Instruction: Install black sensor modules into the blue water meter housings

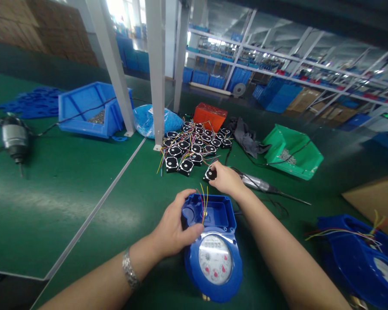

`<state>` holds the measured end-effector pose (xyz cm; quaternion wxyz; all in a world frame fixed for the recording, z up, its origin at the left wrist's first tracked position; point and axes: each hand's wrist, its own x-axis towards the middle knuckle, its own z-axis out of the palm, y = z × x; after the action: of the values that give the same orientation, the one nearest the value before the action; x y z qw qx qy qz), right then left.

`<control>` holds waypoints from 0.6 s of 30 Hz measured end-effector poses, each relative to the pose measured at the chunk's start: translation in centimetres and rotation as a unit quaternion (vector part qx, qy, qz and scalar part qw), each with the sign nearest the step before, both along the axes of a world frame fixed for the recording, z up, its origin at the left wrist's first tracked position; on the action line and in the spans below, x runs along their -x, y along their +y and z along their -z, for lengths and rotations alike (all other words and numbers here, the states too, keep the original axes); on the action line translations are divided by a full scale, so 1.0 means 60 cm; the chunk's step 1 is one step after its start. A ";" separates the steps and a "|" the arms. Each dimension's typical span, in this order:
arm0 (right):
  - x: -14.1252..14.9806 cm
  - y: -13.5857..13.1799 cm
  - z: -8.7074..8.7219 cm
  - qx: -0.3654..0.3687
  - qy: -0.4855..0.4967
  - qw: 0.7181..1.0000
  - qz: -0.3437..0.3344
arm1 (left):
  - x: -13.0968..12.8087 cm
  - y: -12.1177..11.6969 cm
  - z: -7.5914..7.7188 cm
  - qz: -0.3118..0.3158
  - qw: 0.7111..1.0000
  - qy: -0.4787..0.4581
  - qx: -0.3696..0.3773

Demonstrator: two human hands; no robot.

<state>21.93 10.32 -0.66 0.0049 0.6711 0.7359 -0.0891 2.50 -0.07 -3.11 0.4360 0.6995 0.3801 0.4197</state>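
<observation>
A blue water meter (213,258) with a white dial and an uncovered box section stands in front of me. Yellow and red wires rise out of that box. My left hand (177,224) grips the box's left side, thumb across its near edge. Beyond the meter, my right hand (224,177) has its fingers on a small black module with white edging (210,174), at the near side of a pile of similar wired modules (190,146). Part of that module is hidden by the fingers. An electric screwdriver (258,183) lies just right of my right hand.
Behind the pile sit an orange-red box (210,115) and a dark cloth (247,140). A green bin (294,153) and a blue bin (90,112) hold small metal parts. Another blue meter (358,254) is at right, a second driver (14,137) at left. White posts (157,64) rise from the bench.
</observation>
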 end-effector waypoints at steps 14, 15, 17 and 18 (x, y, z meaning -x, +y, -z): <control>0.000 -0.071 0.013 -0.034 0.033 0.999 0.027 | 0.002 0.000 -0.004 -0.002 1.000 0.007 -0.004; 0.000 -0.071 0.014 -0.031 0.032 0.999 0.031 | 0.002 0.001 -0.004 -0.003 1.000 0.009 -0.004; -0.003 -0.069 0.013 -0.020 0.036 0.999 0.030 | 0.002 0.001 -0.004 -0.002 1.000 0.013 -0.004; -0.005 -0.069 0.011 -0.012 0.041 0.999 0.024 | 0.002 0.002 -0.004 -0.002 1.000 0.012 -0.003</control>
<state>22.24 6.21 -1.33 -0.0355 0.6846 0.7201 -0.1071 2.38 0.03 -2.88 0.4284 0.7054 0.3852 0.4129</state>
